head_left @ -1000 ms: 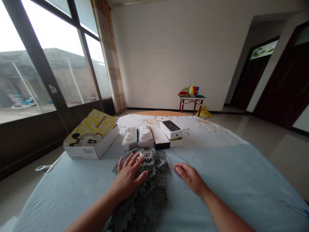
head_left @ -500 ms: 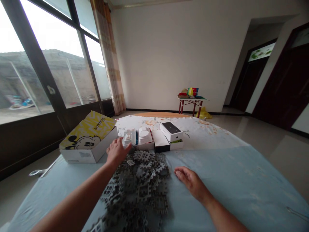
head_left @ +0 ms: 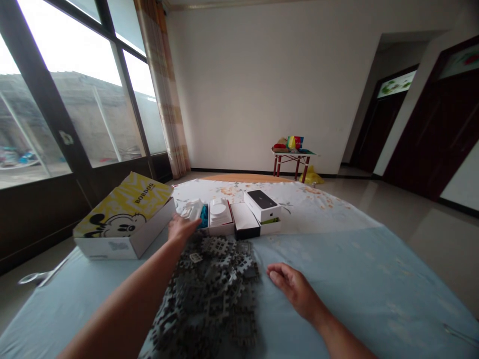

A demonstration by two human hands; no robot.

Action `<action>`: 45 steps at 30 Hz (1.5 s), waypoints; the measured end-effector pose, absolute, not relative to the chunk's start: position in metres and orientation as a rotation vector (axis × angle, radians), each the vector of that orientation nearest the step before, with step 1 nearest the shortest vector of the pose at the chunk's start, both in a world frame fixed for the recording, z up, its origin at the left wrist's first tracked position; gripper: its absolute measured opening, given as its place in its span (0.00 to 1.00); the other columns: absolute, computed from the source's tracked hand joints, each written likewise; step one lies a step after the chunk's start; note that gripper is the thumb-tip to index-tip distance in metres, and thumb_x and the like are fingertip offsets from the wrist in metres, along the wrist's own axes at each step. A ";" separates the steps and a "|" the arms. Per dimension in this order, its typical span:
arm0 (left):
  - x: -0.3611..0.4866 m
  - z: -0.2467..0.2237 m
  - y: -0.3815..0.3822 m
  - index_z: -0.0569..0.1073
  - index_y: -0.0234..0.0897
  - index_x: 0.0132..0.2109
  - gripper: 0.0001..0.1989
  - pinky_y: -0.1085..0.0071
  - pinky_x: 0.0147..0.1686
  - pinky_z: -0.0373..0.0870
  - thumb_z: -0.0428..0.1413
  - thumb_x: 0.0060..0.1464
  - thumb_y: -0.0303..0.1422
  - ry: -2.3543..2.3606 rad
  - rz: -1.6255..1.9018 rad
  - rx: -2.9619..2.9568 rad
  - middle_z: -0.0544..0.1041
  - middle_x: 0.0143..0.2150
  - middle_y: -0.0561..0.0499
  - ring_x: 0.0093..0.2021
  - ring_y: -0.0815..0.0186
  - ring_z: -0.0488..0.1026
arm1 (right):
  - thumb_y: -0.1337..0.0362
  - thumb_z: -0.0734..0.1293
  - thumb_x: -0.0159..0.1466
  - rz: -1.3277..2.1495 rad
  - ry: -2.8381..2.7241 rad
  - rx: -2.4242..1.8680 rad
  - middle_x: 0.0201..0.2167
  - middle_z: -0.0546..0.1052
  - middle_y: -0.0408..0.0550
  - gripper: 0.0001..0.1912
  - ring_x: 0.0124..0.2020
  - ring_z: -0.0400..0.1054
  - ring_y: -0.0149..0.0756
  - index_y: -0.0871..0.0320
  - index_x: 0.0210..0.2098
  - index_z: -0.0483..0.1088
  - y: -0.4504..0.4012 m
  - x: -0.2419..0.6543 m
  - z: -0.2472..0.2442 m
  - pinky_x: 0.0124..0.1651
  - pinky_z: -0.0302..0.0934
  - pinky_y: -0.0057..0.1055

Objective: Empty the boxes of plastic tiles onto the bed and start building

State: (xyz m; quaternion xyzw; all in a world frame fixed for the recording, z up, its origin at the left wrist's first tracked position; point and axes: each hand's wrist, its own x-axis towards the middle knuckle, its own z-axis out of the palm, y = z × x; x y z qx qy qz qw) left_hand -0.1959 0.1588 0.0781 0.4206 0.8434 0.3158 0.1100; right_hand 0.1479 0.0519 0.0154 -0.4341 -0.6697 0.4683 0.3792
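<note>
A: What lies nearest to you?

B: A heap of grey interlocking pieces (head_left: pixel 213 294) on the pale blue sheet (head_left: pixel 355 279), spreading from your near left toward the row of boxes. Your left forearm runs along the heap's left side.

A: And your right hand?

B: Your right hand (head_left: pixel 294 288) rests on the sheet just right of the heap, palm down, fingers loosely spread and slightly curled. It has hold of nothing and sits apart from the pieces.

A: Where is your left hand?

B: Farther out, past the far left edge of the heap. Your left hand (head_left: pixel 182 228) has reached the small white box (head_left: pixel 192 210) at the left end of the row, and the fingers are closed about its near edge. The box is blurred and looks tilted; you can't tell how firm the grip is.

A: What stands about that box?

B: Just to its right is a white box with round white things (head_left: pixel 220 215) in it, then a black-and-white box (head_left: pixel 245 225), then a white box with a black phone pictured on the lid (head_left: pixel 263 204). To the left, near your hand, sits a big yellow shoebox with a cartoon mouse (head_left: pixel 125 215).

A: And beyond?

B: A white flowered cloth (head_left: pixel 318 204) covers the far part, and well away by the wall stands a small red-legged table (head_left: pixel 293 158).
</note>
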 end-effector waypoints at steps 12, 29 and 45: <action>-0.151 0.102 0.037 0.42 0.41 0.63 0.46 0.58 0.55 0.57 0.56 0.43 0.45 1.957 0.989 2.021 0.62 0.57 0.42 0.56 0.55 0.61 | 0.48 0.62 0.58 1.181 -1.605 -1.046 0.41 0.74 0.53 0.23 0.43 0.68 0.41 0.60 0.44 0.68 0.053 0.144 0.011 0.46 0.62 0.36; -0.097 0.092 -0.019 0.40 0.42 0.64 0.47 0.55 0.57 0.56 0.56 0.39 0.30 1.694 0.693 2.486 0.57 0.60 0.43 0.59 0.54 0.55 | 0.48 0.58 0.61 1.472 -1.273 -0.908 0.41 0.73 0.52 0.25 0.40 0.70 0.39 0.58 0.50 0.60 0.047 0.143 0.021 0.39 0.63 0.35; -0.314 0.038 -0.056 0.51 0.41 0.62 0.42 0.52 0.50 0.61 0.52 0.41 0.51 2.552 0.381 1.847 0.71 0.50 0.42 0.50 0.49 0.67 | 0.47 0.63 0.57 1.438 -1.355 -1.018 0.38 0.74 0.54 0.29 0.39 0.70 0.39 0.61 0.49 0.61 0.054 0.146 0.016 0.42 0.63 0.36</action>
